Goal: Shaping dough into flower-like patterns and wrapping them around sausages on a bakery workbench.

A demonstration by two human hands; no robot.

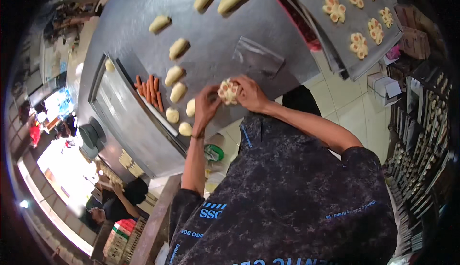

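Steel table (268, 30) fills upper centre. Baking tray (335, 39) upper right carries flower-shaped dough pieces (358, 44). Empty tray (129, 121) left of centre, sausages (149, 90) beside it, a run of plain dough lumps (175, 75) alongside. Centre frame: left hand (207, 104) and right hand (249, 93), both curled around one flower-shaped dough piece (228, 91), fingers pinching it.

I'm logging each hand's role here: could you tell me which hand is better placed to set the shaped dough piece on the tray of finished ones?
Probably the right hand: it grips the shaped dough piece on the side toward the tray of finished pieces. The left hand lies nearer the sausages.
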